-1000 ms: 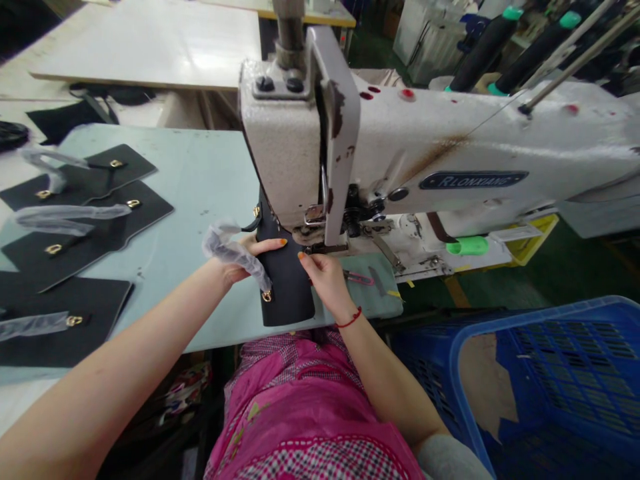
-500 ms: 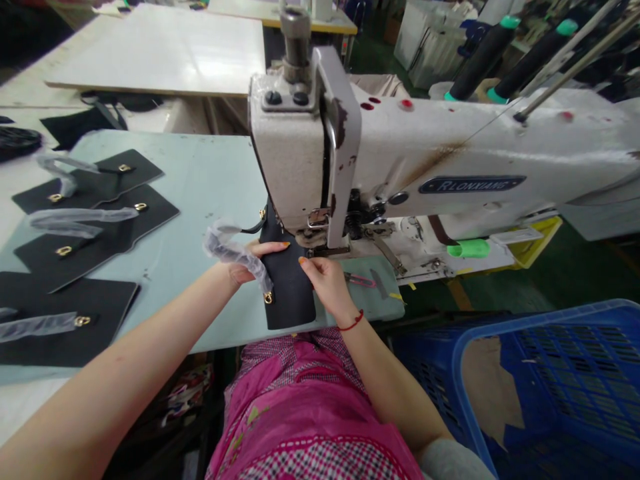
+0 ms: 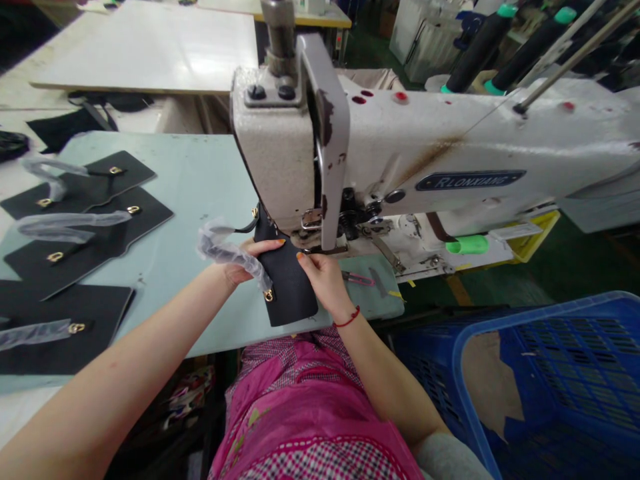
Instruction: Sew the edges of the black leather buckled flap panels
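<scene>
A black leather-like bag panel (image 3: 291, 290) lies on the pale green table, its far end under the sewing machine's head (image 3: 275, 160). Gold fittings join a handle (image 3: 217, 245) wrapped in clear plastic to it. My left hand (image 3: 245, 261) grips the panel's left edge, thumb on top and the other fingers hidden beneath and behind the handle. On the opposite edge, just in front of the presser foot area, my right hand (image 3: 324, 277) pinches the panel between thumb and curled fingers. The needle is hard to make out.
Several similar black panels (image 3: 120, 233) with wrapped handles lie at left. Pink-handled thread snips (image 3: 359, 279) rest right of my right hand. A blue plastic basket (image 3: 465, 373) holding a brown sheet stands at lower right. Black thread cones (image 3: 483, 50) stand behind the machine.
The panel has turned slightly, its near end swinging to the right under both hands. My grip on it looks the same. The whole view has shifted a little.
</scene>
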### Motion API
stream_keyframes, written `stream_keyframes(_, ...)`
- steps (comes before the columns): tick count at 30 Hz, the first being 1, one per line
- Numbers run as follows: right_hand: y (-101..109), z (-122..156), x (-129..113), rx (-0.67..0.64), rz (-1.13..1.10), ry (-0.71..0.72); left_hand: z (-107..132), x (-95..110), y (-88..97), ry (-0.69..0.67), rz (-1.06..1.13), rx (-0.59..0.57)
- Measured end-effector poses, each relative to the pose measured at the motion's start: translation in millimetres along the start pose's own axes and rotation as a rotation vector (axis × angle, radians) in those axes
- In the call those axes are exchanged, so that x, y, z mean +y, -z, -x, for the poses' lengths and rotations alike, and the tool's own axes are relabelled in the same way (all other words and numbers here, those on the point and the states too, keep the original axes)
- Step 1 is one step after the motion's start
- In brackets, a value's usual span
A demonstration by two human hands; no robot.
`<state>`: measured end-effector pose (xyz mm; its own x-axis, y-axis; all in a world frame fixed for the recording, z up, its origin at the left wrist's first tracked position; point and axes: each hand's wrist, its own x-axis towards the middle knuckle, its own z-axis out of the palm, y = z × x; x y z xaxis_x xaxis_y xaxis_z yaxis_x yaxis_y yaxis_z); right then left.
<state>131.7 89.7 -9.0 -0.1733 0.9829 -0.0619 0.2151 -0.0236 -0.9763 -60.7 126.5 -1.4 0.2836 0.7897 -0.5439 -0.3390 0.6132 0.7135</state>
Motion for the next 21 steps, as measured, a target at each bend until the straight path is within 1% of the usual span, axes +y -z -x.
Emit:
stream_keyframes(4,0,-1,-1,0.001,0.032,0.005,0,2,-2.2,0.004,0.016,0.027)
stream_keyframes(9,0,0,-2,0.001,0.052,0.013,1,2,-3.7,0.026,0.040,0.021)
stream_keyframes(13,1,3,-5,-0.009,0.119,0.056,1,4,-3.8,0.053,0.063,0.014)
stream_keyframes(15,5,4,-9,-0.022,0.190,0.071,3,2,-5.6,0.064,0.086,0.061)
stream_keyframes(18,19,3,-22,-0.098,0.369,0.053,10,-12,-13.2,0.025,0.176,0.182)
stream_keyframes(21,37,0,-43,-0.189,0.635,0.037,20,-41,-28.0,-0.080,0.292,0.282)
